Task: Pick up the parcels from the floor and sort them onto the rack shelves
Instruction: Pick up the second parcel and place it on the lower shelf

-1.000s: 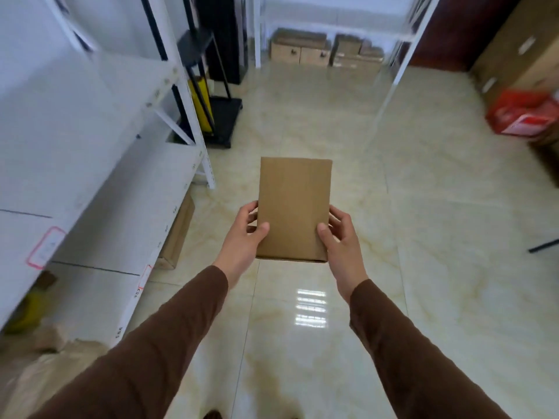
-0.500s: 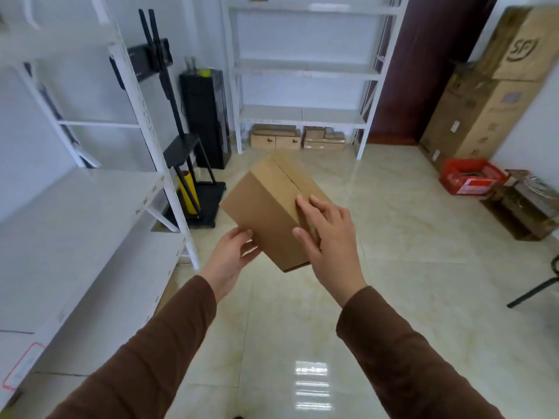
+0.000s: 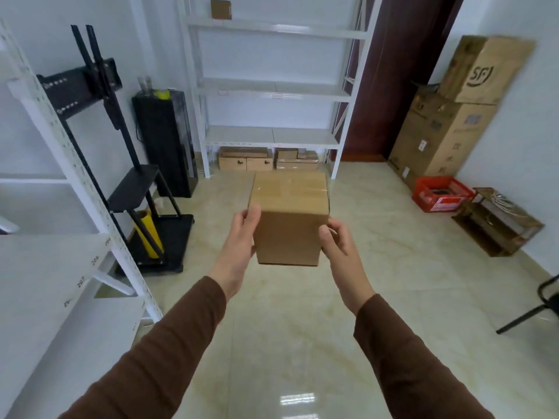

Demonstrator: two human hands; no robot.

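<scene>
I hold a plain brown cardboard parcel (image 3: pixel 289 225) upright in front of me, its taped top facing up. My left hand (image 3: pixel 239 246) grips its left side and my right hand (image 3: pixel 337 247) grips its right side. A white rack (image 3: pixel 272 86) stands against the far wall with several bare shelves; one small brown parcel (image 3: pixel 220 9) sits on its top shelf. Several more cardboard parcels (image 3: pixel 245 160) lie on the floor under its lowest shelf. Another white rack (image 3: pixel 51 267) runs along my left.
A black TV stand (image 3: pixel 121 182) with a yellow roll (image 3: pixel 148 234) stands at the left, next to a tall black speaker (image 3: pixel 165 143). Large cardboard boxes (image 3: pixel 447 128), a red crate (image 3: pixel 441 193) and a wooden crate (image 3: pixel 496 226) line the right wall. A chair leg (image 3: pixel 532 309) juts in at right.
The view has risen from the floor to the far rack. I turned the parcel from flat, through a tilt, to upright with its taped top up; both hands kept hold.
</scene>
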